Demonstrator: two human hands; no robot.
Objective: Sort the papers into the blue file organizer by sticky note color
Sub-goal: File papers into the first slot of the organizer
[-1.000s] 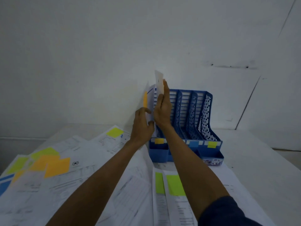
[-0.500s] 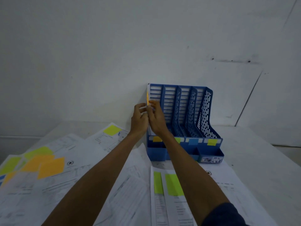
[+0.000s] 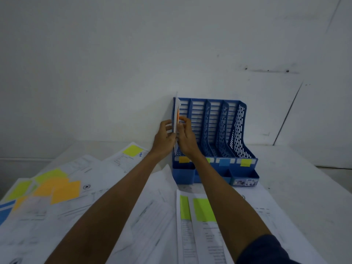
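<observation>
No writing can be read. The print on the loose papers spread over the table is blurred, and only a small round star stamp stands out on one sheet. The white label on the front tray of the blue file organizer is too small to make out.

Colour tabs run along the organizer's front rail: orange under the leftmost slot, blue under the third and yellow under the fourth. A green one under the second is mostly hidden by the right wrist.

The sheet with the orange sticky note stands on edge in the leftmost slot, above the orange tab, with its top corner just over the rim. The left hand holds its near edge with curled fingers on the left face. The right hand pinches it from the other side, with thumb and forefinger at the orange note.

A second ago the sheet rose well above the organizer, with the right hand stretched up its edge. Now the sheet has sunk into the slot and the right hand has dropped level with the left.
</observation>
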